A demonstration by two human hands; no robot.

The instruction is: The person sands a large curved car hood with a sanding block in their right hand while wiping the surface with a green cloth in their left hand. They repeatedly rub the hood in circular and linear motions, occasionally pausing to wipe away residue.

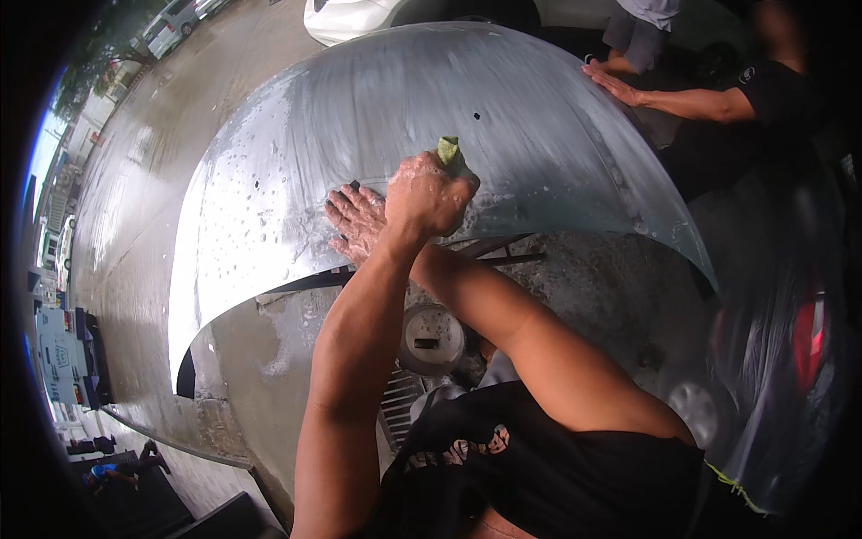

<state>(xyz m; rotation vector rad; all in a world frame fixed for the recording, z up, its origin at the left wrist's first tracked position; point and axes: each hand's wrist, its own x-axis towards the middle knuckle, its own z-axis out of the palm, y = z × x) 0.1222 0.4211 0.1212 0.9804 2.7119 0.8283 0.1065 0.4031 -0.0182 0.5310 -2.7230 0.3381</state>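
A silver-grey car hood [377,99] lies before me, wet and streaked, with drops and suds on its left part. My forearms cross over its near edge. My left hand [429,193] is closed in a fist around a folded yellow-green piece [448,149]; whether it is sandpaper, cloth or a pad I cannot tell. It sticks out above the fist. My right hand [356,220] reaches under the left forearm and lies on the hood with its fingers spread. Both hands look wet and soapy. The left forearm hides the right wrist.
A round bucket [431,340] with a dark block on it stands below the hood. Metal stand bars [503,250] show under its near edge. At the right, another person's hand [615,87] rests on the hood. A plastic-covered car [772,377] stands right; a white car [350,20] stands behind.
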